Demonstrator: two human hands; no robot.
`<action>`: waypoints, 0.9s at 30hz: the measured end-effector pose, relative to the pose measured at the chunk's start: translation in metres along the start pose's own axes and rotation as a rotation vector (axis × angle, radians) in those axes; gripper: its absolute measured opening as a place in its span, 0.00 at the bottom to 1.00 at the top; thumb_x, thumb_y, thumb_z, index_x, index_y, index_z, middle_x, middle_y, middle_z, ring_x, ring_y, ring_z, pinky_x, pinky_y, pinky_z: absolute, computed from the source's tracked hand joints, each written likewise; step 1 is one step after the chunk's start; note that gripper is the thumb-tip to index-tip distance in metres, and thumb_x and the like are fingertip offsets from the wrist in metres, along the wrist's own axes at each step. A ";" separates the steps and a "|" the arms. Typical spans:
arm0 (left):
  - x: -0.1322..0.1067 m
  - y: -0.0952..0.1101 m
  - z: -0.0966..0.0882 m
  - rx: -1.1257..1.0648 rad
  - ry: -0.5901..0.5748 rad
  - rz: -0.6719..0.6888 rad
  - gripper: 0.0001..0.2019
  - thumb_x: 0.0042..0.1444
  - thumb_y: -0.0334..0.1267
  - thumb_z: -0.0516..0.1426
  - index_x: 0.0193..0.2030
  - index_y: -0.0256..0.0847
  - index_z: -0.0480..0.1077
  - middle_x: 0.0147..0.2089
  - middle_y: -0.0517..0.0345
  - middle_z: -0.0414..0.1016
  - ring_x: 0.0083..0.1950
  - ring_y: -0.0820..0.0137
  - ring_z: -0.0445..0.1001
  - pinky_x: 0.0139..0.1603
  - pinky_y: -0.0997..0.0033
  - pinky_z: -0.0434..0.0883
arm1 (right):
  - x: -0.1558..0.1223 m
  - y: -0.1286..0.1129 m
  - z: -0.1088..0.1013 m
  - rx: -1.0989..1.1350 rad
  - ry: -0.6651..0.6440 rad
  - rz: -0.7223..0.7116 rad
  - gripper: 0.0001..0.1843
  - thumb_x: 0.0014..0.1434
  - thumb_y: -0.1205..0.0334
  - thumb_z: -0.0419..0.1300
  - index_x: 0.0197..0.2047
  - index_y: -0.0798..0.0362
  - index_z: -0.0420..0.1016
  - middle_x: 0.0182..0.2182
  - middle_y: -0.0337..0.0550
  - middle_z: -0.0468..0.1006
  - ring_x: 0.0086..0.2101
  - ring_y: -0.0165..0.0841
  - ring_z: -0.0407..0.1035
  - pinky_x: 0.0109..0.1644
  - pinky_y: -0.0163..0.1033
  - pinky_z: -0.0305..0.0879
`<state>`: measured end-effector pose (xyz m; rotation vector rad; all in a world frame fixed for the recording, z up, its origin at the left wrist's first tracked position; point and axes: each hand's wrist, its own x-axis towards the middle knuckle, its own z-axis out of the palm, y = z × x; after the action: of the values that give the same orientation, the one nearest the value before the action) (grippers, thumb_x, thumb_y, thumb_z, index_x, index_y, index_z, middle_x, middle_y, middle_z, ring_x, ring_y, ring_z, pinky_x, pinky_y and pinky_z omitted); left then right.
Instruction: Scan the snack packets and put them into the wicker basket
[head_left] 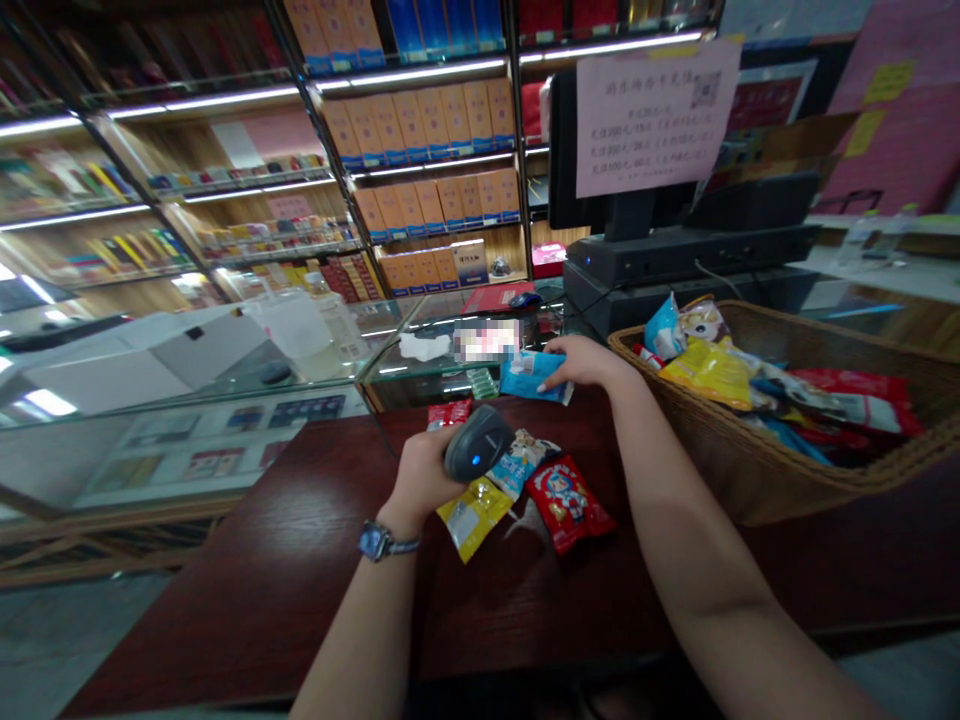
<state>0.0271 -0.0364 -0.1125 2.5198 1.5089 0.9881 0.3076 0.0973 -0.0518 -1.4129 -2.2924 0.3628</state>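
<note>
bare forearms [697, 560] reach in from the bottom of the view over a dark red wooden bench [247, 610]. the left hand [420, 480] grips a black handheld barcode scanner [480, 443], its fingers [444, 440] clenched around the body, with a small blue light glowing on top. a wristwatch [382, 541] with a metal band sits on the left wrist. the scanner is held just above a small loose pile of snack packets on the bench: a yellow packet [471, 518], a blue and white packet [521, 462] and a red printed packet [568, 503], with a smaller red packet [448, 413] just behind the left hand. the right hand [583, 362] lies on a blue packet [531, 377] at the far edge of the bench, its fingers [559, 366] extended and pressing on top, not closed around it. a woven wicker basket [750, 490] heaped with more snack packets stands just beside the right forearm. beyond the bench are a glass display case [187, 430], a pixelated, unreadable item [486, 340] on its top, a black monitor [622, 170] with a pink paper notice [656, 118] fixed to it, and lit shelves [427, 130] of boxed goods
</note>
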 end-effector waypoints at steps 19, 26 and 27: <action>-0.001 0.001 0.001 -0.007 -0.021 -0.004 0.13 0.47 0.38 0.61 0.40 0.39 0.78 0.33 0.52 0.82 0.32 0.63 0.79 0.34 0.69 0.70 | -0.008 -0.005 -0.013 -0.041 -0.030 0.032 0.31 0.41 0.56 0.74 0.49 0.56 0.78 0.48 0.47 0.80 0.44 0.40 0.73 0.38 0.32 0.62; -0.001 0.000 0.001 0.008 -0.011 -0.005 0.14 0.47 0.37 0.61 0.42 0.39 0.78 0.33 0.53 0.82 0.32 0.63 0.79 0.33 0.70 0.69 | -0.005 -0.005 -0.009 -0.041 -0.092 0.042 0.24 0.49 0.53 0.69 0.47 0.55 0.80 0.44 0.47 0.81 0.41 0.38 0.73 0.38 0.33 0.61; -0.001 0.000 0.001 0.007 -0.011 -0.005 0.15 0.47 0.37 0.61 0.43 0.39 0.78 0.34 0.53 0.82 0.33 0.63 0.79 0.33 0.70 0.70 | -0.003 -0.004 -0.006 -0.036 -0.112 0.035 0.22 0.51 0.51 0.67 0.46 0.55 0.80 0.43 0.47 0.82 0.40 0.37 0.73 0.38 0.33 0.61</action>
<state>0.0277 -0.0366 -0.1139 2.5214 1.5175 0.9683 0.3087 0.0930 -0.0453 -1.4867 -2.3768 0.4240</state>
